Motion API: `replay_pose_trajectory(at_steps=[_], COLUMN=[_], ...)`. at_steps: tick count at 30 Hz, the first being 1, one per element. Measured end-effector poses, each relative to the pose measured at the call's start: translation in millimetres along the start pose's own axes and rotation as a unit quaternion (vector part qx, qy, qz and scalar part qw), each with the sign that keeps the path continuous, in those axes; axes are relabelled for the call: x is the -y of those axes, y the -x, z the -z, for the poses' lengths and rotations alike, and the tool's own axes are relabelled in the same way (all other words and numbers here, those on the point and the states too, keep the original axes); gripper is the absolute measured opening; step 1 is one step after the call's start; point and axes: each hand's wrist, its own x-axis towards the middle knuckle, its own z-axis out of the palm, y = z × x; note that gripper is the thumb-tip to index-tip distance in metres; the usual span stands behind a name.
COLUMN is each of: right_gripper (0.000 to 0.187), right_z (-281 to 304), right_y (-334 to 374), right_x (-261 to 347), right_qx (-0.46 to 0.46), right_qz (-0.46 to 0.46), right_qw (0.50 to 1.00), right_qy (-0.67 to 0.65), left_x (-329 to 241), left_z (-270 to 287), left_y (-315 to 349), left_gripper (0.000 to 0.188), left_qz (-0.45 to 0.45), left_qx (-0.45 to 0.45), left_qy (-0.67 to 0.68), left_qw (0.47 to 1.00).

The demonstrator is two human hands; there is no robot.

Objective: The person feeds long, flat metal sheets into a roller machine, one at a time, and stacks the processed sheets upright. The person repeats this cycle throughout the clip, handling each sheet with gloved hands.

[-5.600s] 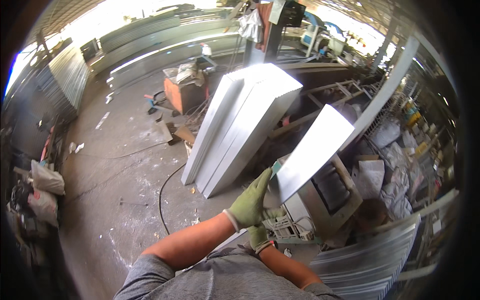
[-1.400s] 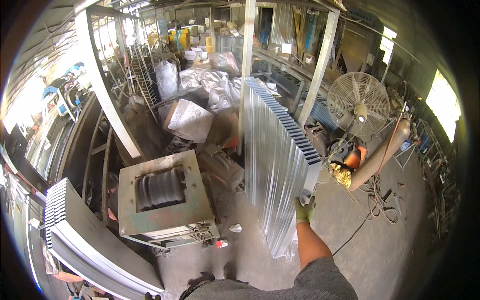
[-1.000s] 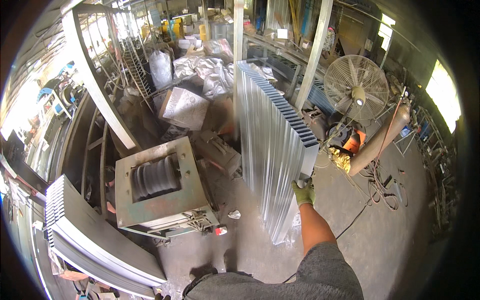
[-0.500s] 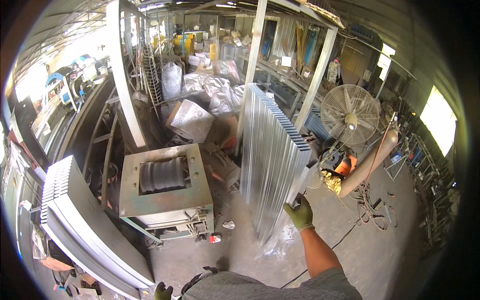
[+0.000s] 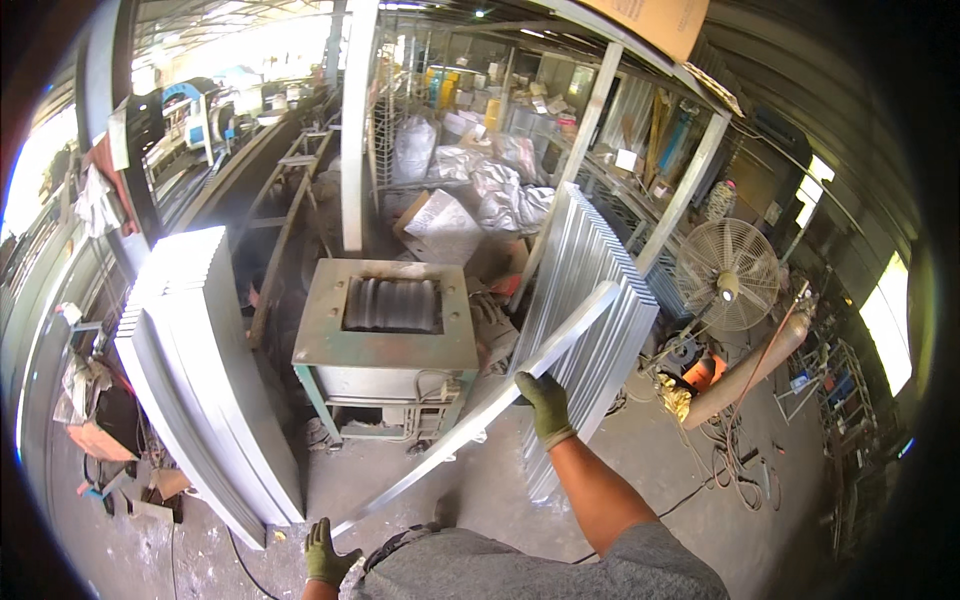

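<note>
A long silvery metal channel (image 5: 465, 428) slants across the picture in front of me, its upper end by the right-hand stack and its lower end near my left hand. My right hand (image 5: 546, 408), in a green work glove, is closed around it near the middle. Close to the lower end, my left hand (image 5: 328, 558) in a matching glove has its fingers and thumb spread and holds nothing. Behind the held piece, a stack of upright metal channels (image 5: 575, 290) leans on a post. Another stack of pale metal channels (image 5: 215, 390) stands at the left.
A green-framed machine (image 5: 390, 380) with a ribbed roller stands between the stacks. To the right are a large fan (image 5: 727, 275), a leaning gas cylinder (image 5: 750, 370) and coiled hoses (image 5: 738, 465) on the floor. Silvery sacks (image 5: 500, 190) lie at the back.
My right hand has drawn one channel from the right-hand stack and swung it across to the left. My left hand has risen farther into view, fingers spread. The view has turned left.
</note>
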Motion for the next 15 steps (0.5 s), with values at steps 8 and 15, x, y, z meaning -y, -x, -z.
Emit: replay_pose_trajectory(at_steps=[8, 15], right_gripper=[0.047, 0.06], right_z=[-105.7, -176.7], right_y=[6.4, 23.7], right_x=[-27.7, -60.5], right_qx=[0.109, 0.219], right_qz=[-0.186, -0.241], right_qw=[0.95, 0.917], right_qy=[-0.225, -0.232], left_x=[46.2, -75.4], left_z=[64.2, 96.8], left_y=[96.4, 79.9], left_gripper=[0.046, 0.031], left_qz=[0.034, 0.025], left_qx=[-0.11, -0.123], left_qy=[-0.034, 0.002], left_qw=[0.993, 0.992])
